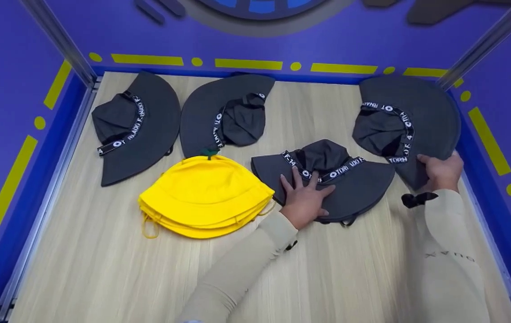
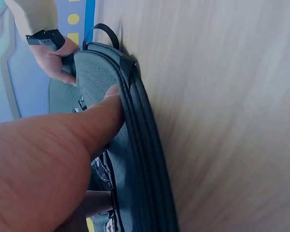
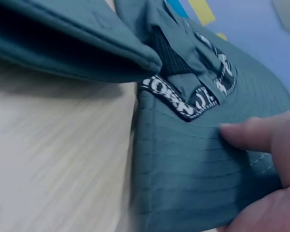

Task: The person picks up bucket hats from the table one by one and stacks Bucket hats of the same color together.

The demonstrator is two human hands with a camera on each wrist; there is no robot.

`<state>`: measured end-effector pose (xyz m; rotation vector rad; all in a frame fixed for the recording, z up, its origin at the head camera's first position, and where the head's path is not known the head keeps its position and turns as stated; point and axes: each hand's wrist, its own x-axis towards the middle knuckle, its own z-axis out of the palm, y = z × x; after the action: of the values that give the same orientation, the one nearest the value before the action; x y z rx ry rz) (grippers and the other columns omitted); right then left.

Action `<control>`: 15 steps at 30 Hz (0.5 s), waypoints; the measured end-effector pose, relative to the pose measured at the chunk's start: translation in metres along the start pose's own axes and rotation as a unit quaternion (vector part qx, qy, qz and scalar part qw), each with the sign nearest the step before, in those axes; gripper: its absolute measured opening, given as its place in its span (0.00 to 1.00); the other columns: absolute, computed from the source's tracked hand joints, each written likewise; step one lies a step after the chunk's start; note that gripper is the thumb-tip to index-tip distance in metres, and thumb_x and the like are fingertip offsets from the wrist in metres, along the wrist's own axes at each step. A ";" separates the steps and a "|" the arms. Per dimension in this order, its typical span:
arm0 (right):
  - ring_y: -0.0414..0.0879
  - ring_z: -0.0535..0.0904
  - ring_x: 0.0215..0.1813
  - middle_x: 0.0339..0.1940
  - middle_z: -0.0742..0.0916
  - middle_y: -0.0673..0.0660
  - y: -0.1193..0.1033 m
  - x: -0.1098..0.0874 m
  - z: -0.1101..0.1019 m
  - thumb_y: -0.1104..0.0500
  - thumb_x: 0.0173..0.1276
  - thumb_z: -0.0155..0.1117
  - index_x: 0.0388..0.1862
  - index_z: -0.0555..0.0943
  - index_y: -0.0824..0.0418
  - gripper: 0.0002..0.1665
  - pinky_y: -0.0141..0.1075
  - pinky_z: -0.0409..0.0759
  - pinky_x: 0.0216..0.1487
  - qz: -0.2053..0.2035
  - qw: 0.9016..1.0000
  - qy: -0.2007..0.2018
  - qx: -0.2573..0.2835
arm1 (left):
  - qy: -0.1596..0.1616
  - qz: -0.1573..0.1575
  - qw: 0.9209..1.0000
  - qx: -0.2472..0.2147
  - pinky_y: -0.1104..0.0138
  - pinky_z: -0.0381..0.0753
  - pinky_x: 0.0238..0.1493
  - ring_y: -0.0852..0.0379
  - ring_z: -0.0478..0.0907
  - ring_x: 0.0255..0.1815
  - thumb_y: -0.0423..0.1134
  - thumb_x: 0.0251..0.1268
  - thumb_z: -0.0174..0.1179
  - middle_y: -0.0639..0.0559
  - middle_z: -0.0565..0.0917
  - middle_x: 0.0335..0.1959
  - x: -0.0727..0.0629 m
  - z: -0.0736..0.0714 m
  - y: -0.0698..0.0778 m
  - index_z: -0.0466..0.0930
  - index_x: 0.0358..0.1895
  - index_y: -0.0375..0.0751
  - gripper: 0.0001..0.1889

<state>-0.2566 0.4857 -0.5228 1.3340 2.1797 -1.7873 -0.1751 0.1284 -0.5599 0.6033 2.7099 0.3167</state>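
Observation:
With its fingers spread, my left hand (image 1: 305, 202) rests on the brim of a folded dark grey sun hat (image 1: 354, 193) at the middle right. The left wrist view shows the thumb lying across this brim (image 2: 130, 159), whose layered edges face the camera. My right hand (image 1: 445, 171) pinches the lower brim of another dark grey hat (image 1: 433, 112) at the back right. In the right wrist view the thumb lies on top of that brim (image 3: 193, 159), and the other fingers are mostly hidden beneath it. Both hats have a black band with white lettering.
Several yellow bucket hats (image 1: 206, 193) lie stacked left of my left hand, a green leaf tab on top. Two more dark grey hats, one far left (image 1: 156, 130) and one beside it (image 1: 201, 103), lie along the back. Blue-purple walls (image 1: 255, 45) enclose the wooden table (image 1: 103, 260).

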 end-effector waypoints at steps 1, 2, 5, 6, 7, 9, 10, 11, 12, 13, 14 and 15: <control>0.43 0.71 0.71 0.78 0.70 0.48 -0.002 -0.003 -0.001 0.55 0.68 0.73 0.81 0.62 0.41 0.47 0.42 0.66 0.79 -0.011 1.000 0.003 0.018 | 0.001 0.001 1.000 0.001 0.23 0.46 0.71 0.23 0.36 0.82 0.63 0.64 0.65 0.51 0.52 0.85 0.000 0.000 0.000 0.59 0.77 0.81 0.39; 0.41 0.74 0.66 0.73 0.74 0.47 -0.004 -0.006 -0.001 0.56 0.67 0.73 0.77 0.68 0.41 0.41 0.41 0.68 0.77 -0.029 0.999 0.010 0.030 | 0.002 0.000 1.000 0.003 0.23 0.46 0.71 0.23 0.37 0.82 0.63 0.63 0.65 0.51 0.52 0.85 0.000 0.000 0.000 0.59 0.77 0.81 0.39; 0.37 0.76 0.54 0.59 0.80 0.42 -0.008 -0.019 -0.002 0.54 0.67 0.73 0.64 0.79 0.44 0.26 0.37 0.72 0.73 -0.082 0.995 0.032 0.037 | 0.005 -0.003 1.000 0.005 0.23 0.46 0.71 0.23 0.37 0.82 0.64 0.63 0.65 0.51 0.52 0.85 -0.001 0.000 -0.001 0.59 0.77 0.81 0.39; 0.37 0.77 0.52 0.57 0.81 0.42 -0.009 -0.023 -0.001 0.54 0.67 0.73 0.61 0.81 0.46 0.23 0.37 0.73 0.72 -0.099 0.994 0.039 0.039 | 0.007 -0.003 1.000 0.005 0.23 0.45 0.71 0.23 0.37 0.82 0.64 0.63 0.65 0.51 0.52 0.85 -0.001 0.000 -0.001 0.58 0.77 0.81 0.39; 0.38 0.77 0.51 0.56 0.82 0.43 -0.011 -0.028 -0.001 0.54 0.67 0.74 0.59 0.83 0.47 0.21 0.37 0.73 0.72 -0.116 0.991 0.047 0.043 | 0.009 -0.002 1.000 0.005 0.23 0.45 0.71 0.22 0.37 0.82 0.64 0.63 0.65 0.51 0.52 0.85 -0.001 0.000 -0.001 0.59 0.77 0.81 0.39; 0.39 0.77 0.51 0.54 0.84 0.45 -0.012 -0.038 -0.001 0.54 0.66 0.74 0.56 0.85 0.48 0.19 0.37 0.74 0.71 -0.150 0.985 0.061 0.060 | 0.014 -0.002 1.000 0.001 0.23 0.45 0.71 0.23 0.37 0.82 0.64 0.63 0.66 0.52 0.52 0.85 -0.001 0.001 -0.001 0.59 0.76 0.82 0.39; 0.39 0.77 0.51 0.54 0.85 0.45 -0.012 -0.043 0.000 0.55 0.66 0.74 0.55 0.86 0.49 0.18 0.36 0.75 0.69 -0.168 0.981 0.068 0.069 | 0.017 -0.001 1.000 -0.001 0.23 0.45 0.71 0.23 0.37 0.82 0.64 0.63 0.66 0.52 0.52 0.85 -0.001 0.002 -0.001 0.59 0.76 0.82 0.39; 0.39 0.77 0.50 0.51 0.85 0.45 -0.012 -0.048 0.001 0.56 0.66 0.74 0.53 0.87 0.50 0.16 0.35 0.76 0.66 -0.191 0.976 0.079 0.072 | 0.020 0.001 1.000 -0.004 0.23 0.45 0.71 0.23 0.36 0.82 0.64 0.63 0.66 0.52 0.52 0.85 -0.001 0.003 -0.001 0.60 0.76 0.81 0.39; 0.39 0.78 0.48 0.48 0.86 0.45 -0.011 -0.052 0.002 0.56 0.67 0.74 0.52 0.87 0.52 0.15 0.33 0.77 0.61 -0.215 0.970 0.091 0.070 | 0.022 0.003 1.000 -0.008 0.23 0.44 0.71 0.23 0.36 0.82 0.63 0.63 0.66 0.52 0.52 0.85 -0.001 0.004 -0.001 0.60 0.76 0.81 0.39; 0.38 0.77 0.46 0.44 0.86 0.44 -0.009 -0.057 0.004 0.57 0.67 0.74 0.50 0.88 0.54 0.13 0.31 0.76 0.57 -0.241 0.963 0.103 0.060 | 0.023 0.004 1.000 -0.016 0.23 0.44 0.72 0.23 0.35 0.82 0.63 0.63 0.66 0.53 0.51 0.85 -0.002 0.005 -0.001 0.61 0.76 0.80 0.39; 0.38 0.77 0.44 0.40 0.85 0.43 -0.007 -0.062 0.006 0.57 0.67 0.73 0.48 0.88 0.56 0.11 0.30 0.75 0.52 -0.268 0.955 0.117 0.047 | 0.024 0.004 0.999 -0.023 0.23 0.43 0.72 0.24 0.35 0.83 0.62 0.63 0.67 0.53 0.51 0.86 -0.002 0.005 -0.002 0.61 0.76 0.79 0.38; 0.37 0.76 0.42 0.36 0.84 0.42 -0.004 -0.067 0.008 0.58 0.67 0.73 0.46 0.87 0.58 0.10 0.30 0.73 0.47 -0.295 0.946 0.131 0.035 | 0.025 0.004 0.999 -0.030 0.23 0.42 0.72 0.24 0.34 0.83 0.61 0.63 0.67 0.54 0.51 0.86 -0.002 0.006 -0.002 0.62 0.76 0.78 0.38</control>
<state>-0.2209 0.4404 -0.4885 1.0435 2.9309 -1.9597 -0.1714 0.1265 -0.5656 0.5967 2.7364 0.4189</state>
